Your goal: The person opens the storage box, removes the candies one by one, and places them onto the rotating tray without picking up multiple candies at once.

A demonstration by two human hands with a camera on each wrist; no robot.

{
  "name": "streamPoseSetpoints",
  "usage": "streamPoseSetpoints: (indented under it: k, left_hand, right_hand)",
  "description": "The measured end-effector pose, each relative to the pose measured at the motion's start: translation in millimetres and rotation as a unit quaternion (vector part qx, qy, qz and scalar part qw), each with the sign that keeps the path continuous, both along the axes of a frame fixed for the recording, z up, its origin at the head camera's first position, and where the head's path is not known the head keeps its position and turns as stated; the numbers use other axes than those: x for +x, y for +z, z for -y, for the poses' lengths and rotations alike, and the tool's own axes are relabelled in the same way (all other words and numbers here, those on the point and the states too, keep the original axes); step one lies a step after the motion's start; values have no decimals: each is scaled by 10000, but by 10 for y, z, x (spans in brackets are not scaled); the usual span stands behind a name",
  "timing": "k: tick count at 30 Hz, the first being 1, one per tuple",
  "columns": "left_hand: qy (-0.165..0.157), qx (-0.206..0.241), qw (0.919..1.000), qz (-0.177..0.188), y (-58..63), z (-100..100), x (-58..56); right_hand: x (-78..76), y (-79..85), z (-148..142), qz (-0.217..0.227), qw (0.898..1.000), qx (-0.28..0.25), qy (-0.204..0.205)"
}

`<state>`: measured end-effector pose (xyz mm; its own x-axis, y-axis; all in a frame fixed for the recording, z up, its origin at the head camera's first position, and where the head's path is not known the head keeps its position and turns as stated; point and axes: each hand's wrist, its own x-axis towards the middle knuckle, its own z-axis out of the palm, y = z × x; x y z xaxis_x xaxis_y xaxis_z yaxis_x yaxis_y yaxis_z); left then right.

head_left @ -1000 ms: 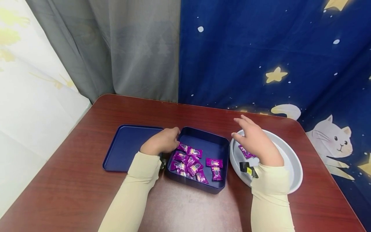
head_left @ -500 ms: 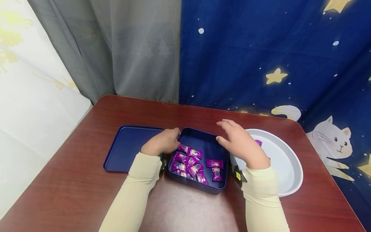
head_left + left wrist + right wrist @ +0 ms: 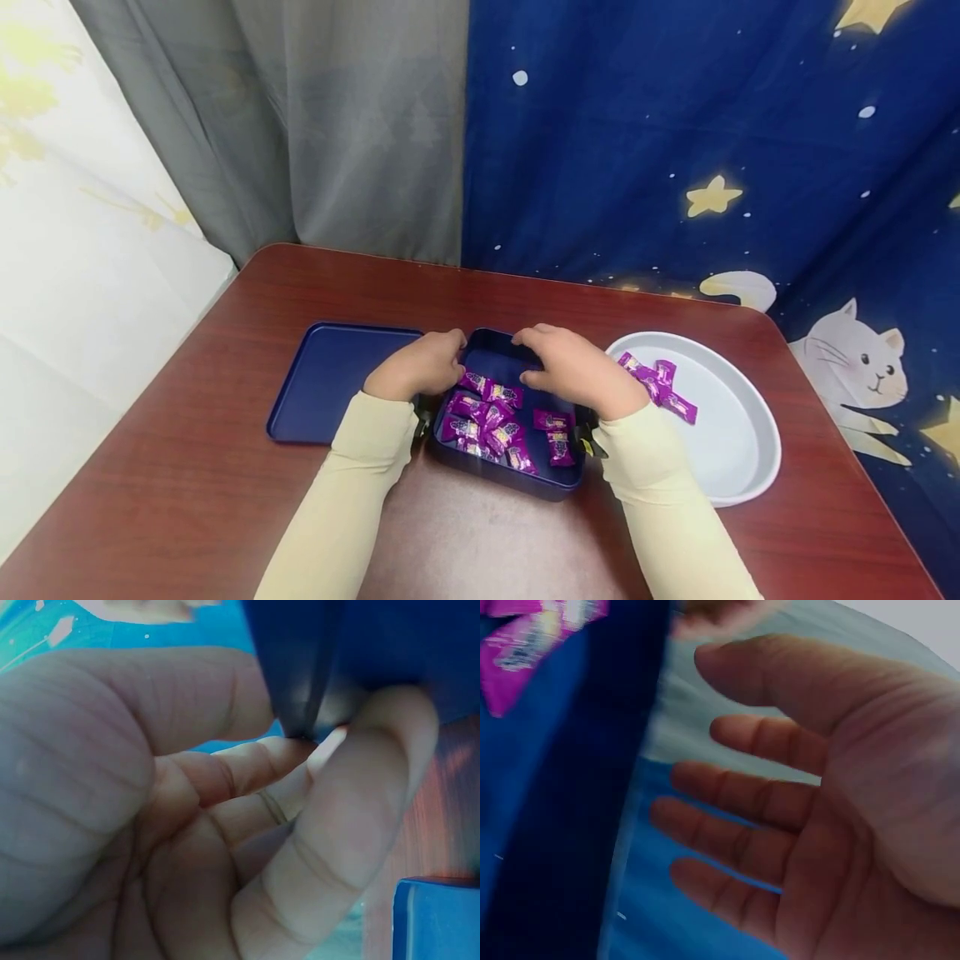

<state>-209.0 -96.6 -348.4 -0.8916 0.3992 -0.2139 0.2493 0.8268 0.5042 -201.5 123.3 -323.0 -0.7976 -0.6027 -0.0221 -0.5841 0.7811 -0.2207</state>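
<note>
A dark blue rectangular box (image 3: 502, 477) holds several purple-wrapped candies (image 3: 500, 417), mostly heaped on its left side, with two lying apart at the right. My left hand (image 3: 416, 365) grips the box's left wall, thumb and fingers around its edge, as the left wrist view shows the fingers (image 3: 352, 802) curled against the blue plastic. Over the far right part of the box hovers my right hand (image 3: 573, 367). In the right wrist view its fingers (image 3: 727, 840) are spread and relaxed with nothing between them, beside the box wall.
To the right stands a round white tray (image 3: 738, 454) with several more purple candies (image 3: 660, 385) at its left side. A flat blue lid (image 3: 330, 375) lies left of the box. The brown table (image 3: 187, 467) ends at curtains behind.
My right hand has moved left from above the white tray to above the box, uncovering the candies in the tray. My left hand has stayed on the box's left wall.
</note>
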Motion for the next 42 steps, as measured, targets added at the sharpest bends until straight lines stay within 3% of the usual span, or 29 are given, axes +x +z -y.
streamPoseSetpoints:
  k: [5,12,21,32,42]
  left_hand:
    - [31,-23,10000,1,5,13,-9]
    - [42,-21,10000,53,31,3,-12]
    - [-47,21,10000,38,49,10,-19]
    - [-21,52,10000,4,-3,12,6]
    - [-15,77,10000,-29,-2,20,0]
  right_hand:
    - [-124,-145,138,481,9974,415,348]
    - [-141,-179,262,1024,9903,907,260]
    - [-157,-282,378,952,9892,970,549]
    - [-102,-407,405,1036,9904,842,366]
    - [-139,-383,338,739,9944,477,581]
